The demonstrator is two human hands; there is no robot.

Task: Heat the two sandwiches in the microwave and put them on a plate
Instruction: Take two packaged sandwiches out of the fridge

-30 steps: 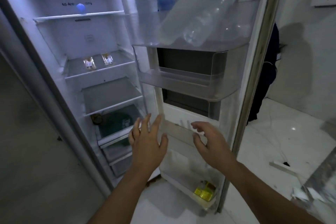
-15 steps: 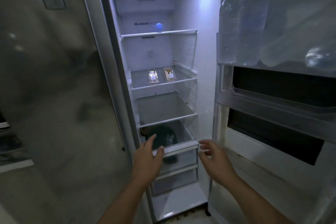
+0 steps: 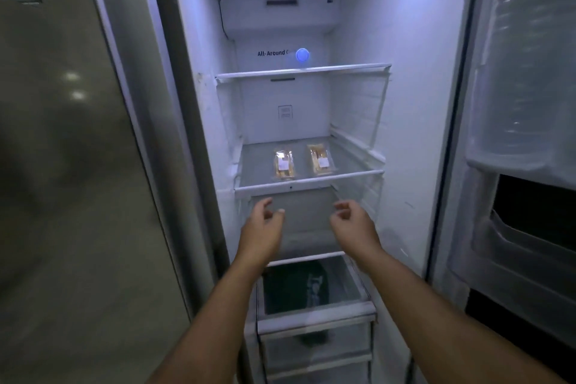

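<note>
Two sandwiches in clear wrappers lie side by side on the fridge's middle glass shelf (image 3: pixel 308 182): the left sandwich (image 3: pixel 283 164) and the right sandwich (image 3: pixel 320 159). My left hand (image 3: pixel 263 232) and my right hand (image 3: pixel 353 227) are raised in front of the shelf below, just under the sandwiches. Both hands hold nothing, fingers loosely curled and apart. No microwave or plate is in view.
The fridge stands open. An empty upper shelf (image 3: pixel 304 69) sits above the sandwiches. A drawer (image 3: pixel 318 312) with a dark item inside is below my hands. The open door (image 3: pixel 523 134) with bins and water bottles is at the right. A closed steel door (image 3: pixel 68 165) is at the left.
My view has swung from the door bins to the fridge interior and come closer. Both hands have risen from the drawer level to just under the sandwich shelf, fingers curling.
</note>
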